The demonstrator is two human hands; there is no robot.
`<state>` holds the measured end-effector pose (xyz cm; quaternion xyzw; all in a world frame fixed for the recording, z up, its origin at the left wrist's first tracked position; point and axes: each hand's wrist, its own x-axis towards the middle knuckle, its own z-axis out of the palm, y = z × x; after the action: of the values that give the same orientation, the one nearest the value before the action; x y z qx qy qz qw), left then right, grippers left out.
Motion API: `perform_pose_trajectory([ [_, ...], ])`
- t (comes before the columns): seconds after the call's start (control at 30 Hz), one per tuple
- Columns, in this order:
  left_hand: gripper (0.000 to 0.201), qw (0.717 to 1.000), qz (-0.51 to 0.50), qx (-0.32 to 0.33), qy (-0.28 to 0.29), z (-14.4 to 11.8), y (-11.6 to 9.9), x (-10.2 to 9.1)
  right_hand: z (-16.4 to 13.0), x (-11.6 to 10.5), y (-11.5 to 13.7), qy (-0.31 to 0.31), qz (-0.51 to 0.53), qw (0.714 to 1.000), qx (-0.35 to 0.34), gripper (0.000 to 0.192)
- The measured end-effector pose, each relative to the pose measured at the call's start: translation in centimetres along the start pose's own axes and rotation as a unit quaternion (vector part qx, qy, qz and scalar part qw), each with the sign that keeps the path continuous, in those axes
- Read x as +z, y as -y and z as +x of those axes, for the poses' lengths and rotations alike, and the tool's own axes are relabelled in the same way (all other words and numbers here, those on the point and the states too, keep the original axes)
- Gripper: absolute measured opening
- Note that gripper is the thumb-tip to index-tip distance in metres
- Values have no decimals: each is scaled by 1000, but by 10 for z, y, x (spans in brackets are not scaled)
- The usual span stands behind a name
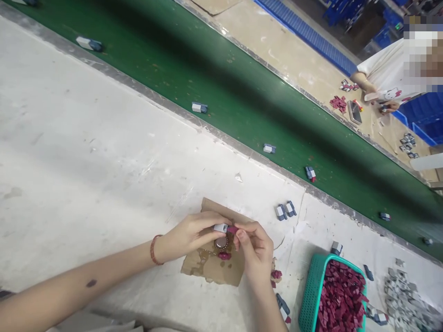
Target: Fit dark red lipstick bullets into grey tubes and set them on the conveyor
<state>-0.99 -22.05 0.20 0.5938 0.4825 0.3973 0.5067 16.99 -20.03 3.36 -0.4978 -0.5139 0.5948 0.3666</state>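
Note:
Between the thumb and fingers of my left hand (195, 233) is a small light-grey plastic part (220, 228), its end facing right. My right hand (255, 244) pinches a small dark-red plastic piece (232, 229), which meets the grey part's end; how far it sits inside I cannot tell. Both hands are over a stained piece of brown cardboard (221, 272). Below the fingers, a round bottle-cap-like dish (221, 242) rests on the cardboard, with another dark-red piece (224, 256) beside it.
A teal basket (308, 290) of dark-red pieces stands at right, beside a pile of grey parts (404, 295). Two grey-and-blue assemblies (285, 210) lie near the green conveyor belt (235, 110), which carries several more. Across it, a co-worker (391, 69) handles small parts.

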Motion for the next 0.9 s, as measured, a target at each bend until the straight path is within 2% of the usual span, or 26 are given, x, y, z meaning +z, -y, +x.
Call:
perform_pose_trajectory([
  [0.27, 23, 998, 47, 51, 11, -1, 4, 1, 3, 4, -2, 28, -65, 997, -10, 13],
  [0.47, 26, 990, 96, 105, 7, -2, 0, 2, -1, 4, 6, 48, -159, 985, -44, 16],
  [0.63, 24, 988, 114, 86, 53, -1, -7, 2, -11, -1, 8, 45, -184, 980, -53, 17],
  [0.7, 23, 988, 120, 64, 74, 9, -13, 1, -19, -11, 9, 25, -196, 978, -66, 18],
  [0.77, 26, 989, 128, 35, 58, 30, -22, -2, -31, -28, 12, -18, -220, 972, -81, 23],
  [0.83, 29, 989, 150, 6, 2, 61, -30, -6, -47, -55, 17, -90, -262, 957, -90, 22],
  [0.9, 33, 978, 196, 3, -69, 100, -34, -11, -65, -92, 22, -186, -328, 922, -88, 20],
])
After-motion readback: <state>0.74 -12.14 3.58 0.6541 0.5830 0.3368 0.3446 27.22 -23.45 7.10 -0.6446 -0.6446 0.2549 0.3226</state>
